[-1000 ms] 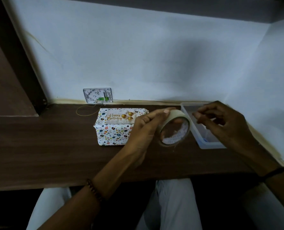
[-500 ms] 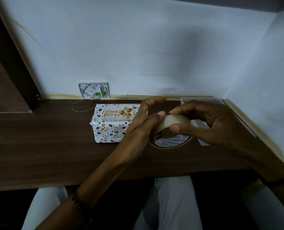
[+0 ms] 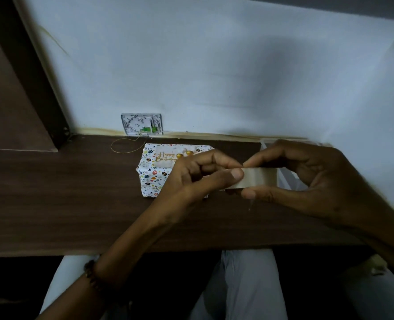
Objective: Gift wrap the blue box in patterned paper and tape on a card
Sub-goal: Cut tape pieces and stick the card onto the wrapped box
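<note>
Most open room lies on the left half of the table (image 3: 53, 192). Near its back edge sits the wrapped box (image 3: 152, 176) (card (image 3: 166, 157) on top), partly behind the left hand (image 3: 198, 181). Fingers of that hand and the right hand (image 3: 318, 181) are clamped on the tape roll (image 3: 258, 179) between them.

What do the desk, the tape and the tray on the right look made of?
The desk looks like dark wood or wood-grain laminate, matte, with streaky grain lines. The tape is a beige band with a slight sheen, paper or plastic; I cannot tell which. The tray looks like translucent plastic with pale see-through walls.
</note>
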A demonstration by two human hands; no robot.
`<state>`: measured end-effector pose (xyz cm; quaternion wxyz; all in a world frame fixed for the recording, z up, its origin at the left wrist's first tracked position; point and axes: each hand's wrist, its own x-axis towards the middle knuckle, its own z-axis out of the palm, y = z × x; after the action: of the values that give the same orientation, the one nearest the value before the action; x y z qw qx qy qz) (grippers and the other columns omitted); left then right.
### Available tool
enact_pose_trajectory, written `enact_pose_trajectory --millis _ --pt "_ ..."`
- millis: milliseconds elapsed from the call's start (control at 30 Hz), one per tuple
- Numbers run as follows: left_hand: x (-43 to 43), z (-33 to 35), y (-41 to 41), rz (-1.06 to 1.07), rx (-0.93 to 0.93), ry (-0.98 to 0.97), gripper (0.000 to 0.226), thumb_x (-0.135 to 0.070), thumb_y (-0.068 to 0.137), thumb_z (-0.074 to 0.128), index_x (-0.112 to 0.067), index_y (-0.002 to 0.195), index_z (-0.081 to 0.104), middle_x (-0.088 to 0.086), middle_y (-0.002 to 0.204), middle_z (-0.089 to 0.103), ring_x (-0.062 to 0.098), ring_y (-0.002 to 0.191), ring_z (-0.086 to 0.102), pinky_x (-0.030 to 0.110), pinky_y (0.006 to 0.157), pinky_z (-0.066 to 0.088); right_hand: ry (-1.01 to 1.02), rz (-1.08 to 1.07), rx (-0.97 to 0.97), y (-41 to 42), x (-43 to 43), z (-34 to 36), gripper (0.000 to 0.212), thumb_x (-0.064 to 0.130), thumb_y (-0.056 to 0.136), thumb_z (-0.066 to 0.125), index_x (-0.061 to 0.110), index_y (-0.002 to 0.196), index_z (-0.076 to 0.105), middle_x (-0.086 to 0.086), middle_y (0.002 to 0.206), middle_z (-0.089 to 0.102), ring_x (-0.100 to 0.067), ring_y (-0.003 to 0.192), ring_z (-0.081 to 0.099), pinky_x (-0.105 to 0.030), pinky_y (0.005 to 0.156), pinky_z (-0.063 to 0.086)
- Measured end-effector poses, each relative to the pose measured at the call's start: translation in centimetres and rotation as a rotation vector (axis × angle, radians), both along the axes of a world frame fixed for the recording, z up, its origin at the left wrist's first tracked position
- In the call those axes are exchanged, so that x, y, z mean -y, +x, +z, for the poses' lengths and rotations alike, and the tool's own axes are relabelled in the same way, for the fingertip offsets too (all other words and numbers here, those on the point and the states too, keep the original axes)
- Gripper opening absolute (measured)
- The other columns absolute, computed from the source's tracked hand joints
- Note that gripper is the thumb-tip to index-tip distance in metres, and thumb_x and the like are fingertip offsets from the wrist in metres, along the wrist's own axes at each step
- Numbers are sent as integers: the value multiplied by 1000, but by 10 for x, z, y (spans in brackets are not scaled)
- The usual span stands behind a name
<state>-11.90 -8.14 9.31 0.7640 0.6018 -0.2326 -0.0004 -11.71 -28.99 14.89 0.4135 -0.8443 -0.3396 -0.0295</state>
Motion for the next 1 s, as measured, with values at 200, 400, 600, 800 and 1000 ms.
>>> enact_pose_trajectory --millis 200,400,600,800,1000 --pt "-4 1 3 4 -39 76 11 -21 83 78 -12 77 78 7 75 71 19 72 61 30 68 47 -35 32 -12 -1 1 1 34 52 71 81 41 102 70 22 102 70 -2 99 66 -22 85 53" --pt "-13 6 -1 -121 -92 125 10 -21 73 73 -19 77 81 -3 75 75 5 73 67 14 71 48 -46 109 -103 -2 3 2 36 51 70 83 37 102 73 19 101 72 -4 98 69 -23 85 54" --pt "-2 12 -2 -50 -81 215 16 -30 61 62 -24 65 77 -9 60 64 0 64 57 16 67 43 -47 126 -128 5 6 3 44 59 64 86 37 101 75 17 102 73 -4 99 68 -27 88 55" --pt "9 28 -10 24 -102 367 20 -35 62 60 -19 51 55 2 63 38 19 69 33 38 66 20 -50 84 -94 4 10 4 47 58 62 87 35 100 73 18 100 73 -4 98 69 -26 87 55" --pt "13 33 -18 81 -193 374 18 -31 55 63 -22 49 49 -5 51 30 12 58 27 38 69 24 -26 103 -124 3 10 1 41 47 67 87 27 100 72 10 97 74 -9 94 70 -31 87 57"
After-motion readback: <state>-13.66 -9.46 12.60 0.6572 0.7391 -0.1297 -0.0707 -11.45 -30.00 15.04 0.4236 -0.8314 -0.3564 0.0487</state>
